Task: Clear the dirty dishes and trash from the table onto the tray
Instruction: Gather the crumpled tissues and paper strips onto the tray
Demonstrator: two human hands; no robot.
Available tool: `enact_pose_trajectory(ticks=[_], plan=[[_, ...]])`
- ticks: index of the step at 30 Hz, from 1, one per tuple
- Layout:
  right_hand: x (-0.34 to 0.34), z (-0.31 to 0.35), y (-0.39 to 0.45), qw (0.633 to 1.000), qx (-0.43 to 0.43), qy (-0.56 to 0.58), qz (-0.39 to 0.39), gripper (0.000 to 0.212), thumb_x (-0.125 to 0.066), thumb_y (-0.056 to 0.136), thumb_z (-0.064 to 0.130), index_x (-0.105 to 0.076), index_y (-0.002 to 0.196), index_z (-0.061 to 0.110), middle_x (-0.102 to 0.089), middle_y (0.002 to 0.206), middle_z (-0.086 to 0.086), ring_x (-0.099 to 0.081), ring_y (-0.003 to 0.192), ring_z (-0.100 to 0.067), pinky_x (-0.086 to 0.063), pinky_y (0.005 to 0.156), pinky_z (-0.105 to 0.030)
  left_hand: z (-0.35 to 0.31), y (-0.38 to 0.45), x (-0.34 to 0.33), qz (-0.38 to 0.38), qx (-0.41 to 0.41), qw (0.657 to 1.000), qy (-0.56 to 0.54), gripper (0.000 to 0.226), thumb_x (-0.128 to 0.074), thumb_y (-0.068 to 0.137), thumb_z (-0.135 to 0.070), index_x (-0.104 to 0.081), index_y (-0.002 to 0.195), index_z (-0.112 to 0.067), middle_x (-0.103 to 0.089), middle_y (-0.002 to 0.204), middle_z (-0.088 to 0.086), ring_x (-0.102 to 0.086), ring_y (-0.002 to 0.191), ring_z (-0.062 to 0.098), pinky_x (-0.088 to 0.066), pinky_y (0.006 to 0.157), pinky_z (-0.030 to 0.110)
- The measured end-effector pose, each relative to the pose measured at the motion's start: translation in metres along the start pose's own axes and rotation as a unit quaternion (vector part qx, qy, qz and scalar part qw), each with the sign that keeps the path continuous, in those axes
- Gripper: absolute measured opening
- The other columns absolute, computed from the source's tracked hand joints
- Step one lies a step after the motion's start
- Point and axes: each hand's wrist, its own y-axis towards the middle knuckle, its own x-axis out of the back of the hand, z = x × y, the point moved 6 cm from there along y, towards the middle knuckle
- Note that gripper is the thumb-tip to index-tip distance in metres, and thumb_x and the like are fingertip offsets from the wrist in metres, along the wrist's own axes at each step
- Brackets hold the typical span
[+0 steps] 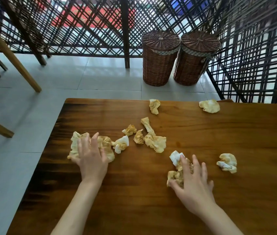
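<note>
Both hands curl on stained napkins: left hand (90, 157) near table (134, 209) edge (grip blurred), right hand (194, 185) mid-table.

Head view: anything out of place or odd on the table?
Yes. Stained, crumpled napkins are scattered across the wooden table, two near the far edge. The left hand and right hand each rest on a wad. No tray or dishes are in view.
</note>
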Motion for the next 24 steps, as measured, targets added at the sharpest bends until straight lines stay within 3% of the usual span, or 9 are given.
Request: enact_pose_trajectory(ticks=[3,7,11,15,20,24], plan=[[-0.007,-0.004,0.004,0.999,-0.013,-0.010,0.037,0.118,-0.053,0.060,0.083,0.029,0.136,0.047,0.032,0.150,0.004,0.019,0.141,-0.034,-0.014,0.108,-0.063,0.011,0.008,-0.006,0.026,0.093,0.994,0.043,0.068,-0.049,0.082,-0.061,-0.027,0.141,-0.035,-0.007,0.156,0.011,0.002,0.142,0.038,-0.005,0.101,0.072],[-0.005,-0.001,0.009,0.999,-0.021,-0.022,0.037,0.131,-0.063,0.053,0.080,0.033,0.135,0.044,0.028,0.152,0.001,0.014,0.142,-0.034,-0.019,0.109,-0.060,0.023,0.014,-0.016,0.096,0.158,0.982,0.023,0.108,-0.029,0.057,-0.092,-0.001,0.146,-0.038,0.004,0.156,0.016,0.004,0.141,0.040,-0.010,0.104,0.069],[-0.004,0.002,0.013,0.999,-0.012,-0.028,0.025,0.125,-0.066,0.057,0.074,0.020,0.142,0.042,0.014,0.155,0.001,0.004,0.143,-0.033,-0.026,0.108,-0.055,0.010,0.016,-0.023,0.106,0.111,0.988,0.031,0.121,-0.022,0.044,-0.097,0.001,0.145,-0.036,-0.006,0.154,0.017,-0.005,0.141,0.037,-0.016,0.106,0.063],[-0.003,0.007,0.015,0.999,-0.002,-0.034,-0.010,0.103,-0.062,0.066,0.071,-0.002,0.144,0.042,-0.005,0.153,0.000,-0.010,0.138,-0.028,-0.035,0.103,-0.049,-0.018,0.012,-0.033,0.114,0.038,0.991,0.056,0.124,-0.020,0.043,-0.099,0.000,0.145,-0.031,-0.016,0.152,0.016,-0.014,0.139,0.036,-0.020,0.107,0.057],[-0.001,0.018,0.013,0.997,0.023,-0.037,-0.060,0.072,-0.057,0.079,0.060,-0.020,0.138,0.043,-0.024,0.140,0.002,-0.026,0.125,-0.019,-0.044,0.093,-0.034,-0.045,0.008,-0.046,0.124,0.006,0.987,0.101,0.124,-0.042,0.050,-0.093,-0.001,0.145,-0.023,-0.021,0.147,0.016,-0.019,0.136,0.035,-0.024,0.107,0.051],[0.001,0.021,0.009,0.996,0.043,-0.026,-0.075,0.056,-0.055,0.087,0.047,-0.027,0.135,0.042,-0.028,0.133,0.001,-0.030,0.120,-0.016,-0.047,0.088,-0.026,-0.059,0.006,-0.049,0.092,-0.012,0.994,0.066,0.117,-0.055,0.063,-0.078,-0.007,0.146,-0.010,-0.035,0.138,0.012,-0.034,0.125,0.029,-0.031,0.103,0.038]])
